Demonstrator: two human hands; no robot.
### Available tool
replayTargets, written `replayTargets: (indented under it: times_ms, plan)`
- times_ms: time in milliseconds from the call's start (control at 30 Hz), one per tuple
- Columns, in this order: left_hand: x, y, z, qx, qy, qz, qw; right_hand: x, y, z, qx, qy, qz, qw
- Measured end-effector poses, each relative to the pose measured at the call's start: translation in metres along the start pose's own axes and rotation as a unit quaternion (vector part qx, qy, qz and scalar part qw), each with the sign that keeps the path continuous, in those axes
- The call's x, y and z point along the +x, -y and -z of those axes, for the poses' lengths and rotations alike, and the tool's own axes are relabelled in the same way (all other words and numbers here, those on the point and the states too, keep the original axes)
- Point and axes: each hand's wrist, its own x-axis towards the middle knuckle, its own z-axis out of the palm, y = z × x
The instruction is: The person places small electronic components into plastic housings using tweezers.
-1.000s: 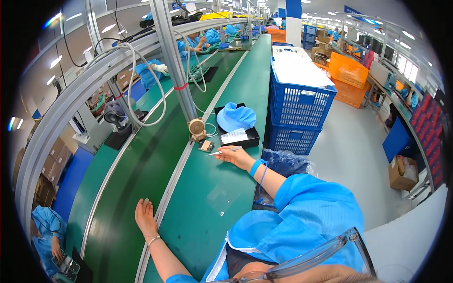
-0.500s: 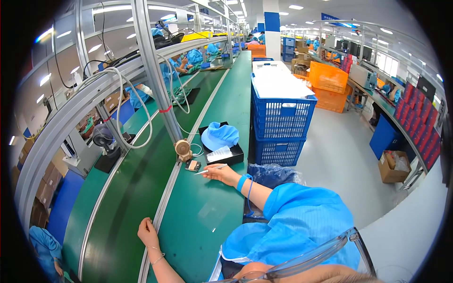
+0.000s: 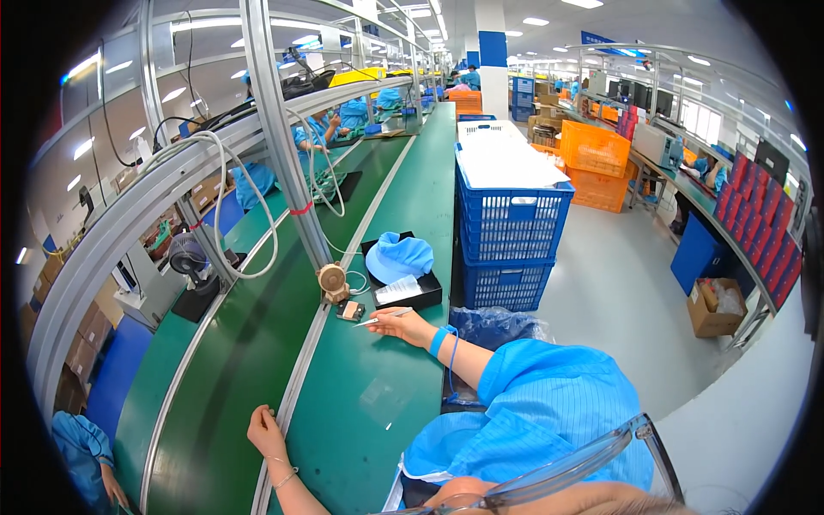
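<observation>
My right hand [image 3: 399, 323], a blue strap round its wrist, is closed on a slim pair of pale metal tweezers [image 3: 370, 322], held low over the green bench top [image 3: 343, 390]. Just beyond the tip lies a small dark block with a tan top [image 3: 350, 310]. Behind that is a round tan device [image 3: 333, 280] by the metal post. A black tray [image 3: 426, 296] holds a blue cap [image 3: 400, 256] and a clear bag [image 3: 397, 289]. Over the rail beside the conveyor, my left hand [image 3: 269, 432] has its fingers curled together; whatever they may hold is hidden.
A clear film piece [image 3: 380, 393] lies on the bench. The green conveyor [image 3: 232, 386] runs along the left, under a metal frame [image 3: 279, 129] with hanging cables. Stacked blue crates [image 3: 512, 227] stand right of the bench, near a plastic-lined bin [image 3: 493, 326]. Co-workers sit farther along the line.
My right hand has dropped slightly toward me with the tweezers still in it. The left hand has shifted slightly. At lower left, a co-worker's arm has moved a little.
</observation>
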Motion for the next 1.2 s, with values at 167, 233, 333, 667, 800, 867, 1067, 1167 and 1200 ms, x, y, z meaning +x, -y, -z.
replayTargets:
  times_ms: [167,233,333,667,800,867,1067,1167,1200]
  plan:
    - [0.0000,0.0004,0.0011,0.016,-0.007,0.001,1.000,-0.0004,0.0018,-0.0049,0.013,-0.016,-0.010,1.000]
    - [-0.0001,-0.0011,0.0016,0.018,-0.005,0.000,1.000,-0.0006,0.0017,-0.0053,0.013,-0.015,-0.009,1.000]
    - [-0.0002,-0.0042,0.0025,0.024,-0.004,-0.004,1.000,-0.0013,0.0021,-0.0052,0.011,-0.012,-0.009,1.000]
    - [-0.0013,-0.0048,0.0038,0.041,-0.006,-0.018,0.999,-0.0019,0.0028,-0.0053,-0.005,-0.005,-0.006,1.000]
    - [-0.0016,-0.0051,0.0044,0.042,-0.005,-0.013,0.999,-0.0026,0.0030,-0.0061,-0.014,-0.004,-0.004,1.000]
    - [-0.0010,-0.0055,0.0047,0.053,-0.004,-0.016,0.998,-0.0029,0.0034,-0.0065,0.001,-0.012,-0.010,1.000]
    - [-0.0016,-0.0080,0.0057,0.057,-0.005,-0.014,0.998,-0.0049,0.0055,-0.0094,-0.016,-0.006,-0.008,1.000]
    - [-0.0013,-0.0081,0.0060,0.064,-0.001,-0.002,0.998,-0.0040,0.0052,-0.0103,-0.006,-0.011,-0.004,1.000]
    - [-0.0009,-0.0073,0.0066,0.064,-0.001,-0.002,0.998,-0.0041,0.0048,-0.0107,-0.006,-0.011,-0.004,1.000]
